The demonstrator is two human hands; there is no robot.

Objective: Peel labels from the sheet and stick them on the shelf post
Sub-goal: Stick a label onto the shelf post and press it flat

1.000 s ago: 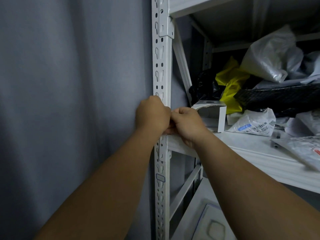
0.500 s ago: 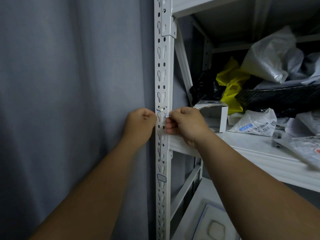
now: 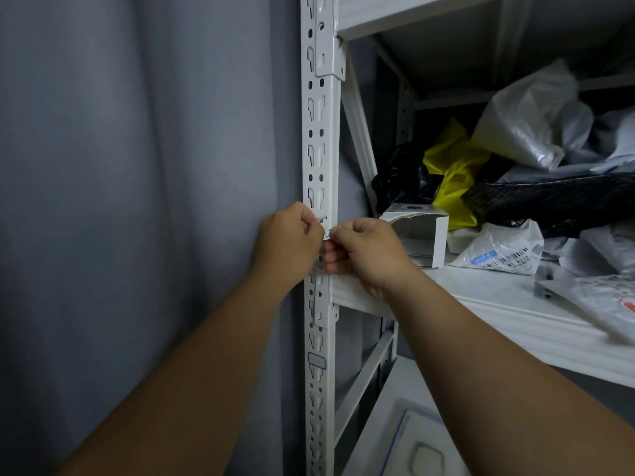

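A: Item one, the shelf post (image 3: 321,139)?

B: White, slotted, upright, running top to bottom just left of the frame's centre. One blue-edged label (image 3: 316,361) was stuck on it in the lower part of the frame.

A: The hands?

B: The left hand (image 3: 289,242) was at the post's left edge, mid-frame, fingers curled into a loose fist. The right hand (image 3: 365,253) was just beside it at the post's right edge, fingers curled too. Between their fingertips sat a small white label with blue marks (image 3: 325,231), against the post. The right hand pinched it; whether the left hand also gripped it could not be told.

A: The label sheet?

B: A blue-bordered sheet (image 3: 417,451) lay at the bottom of the frame on a lower shelf; its details were blurred.

A: Other stock?

B: On the middle shelf (image 3: 508,324), right of the hands: an opened white carton (image 3: 424,235), a white parcel bag with a barcode (image 3: 501,250), a yellow bag (image 3: 453,170), a black bag (image 3: 402,176) and a clear plastic bag (image 3: 529,121) in the upper right. A grey curtain (image 3: 137,201) filled the left of the frame.
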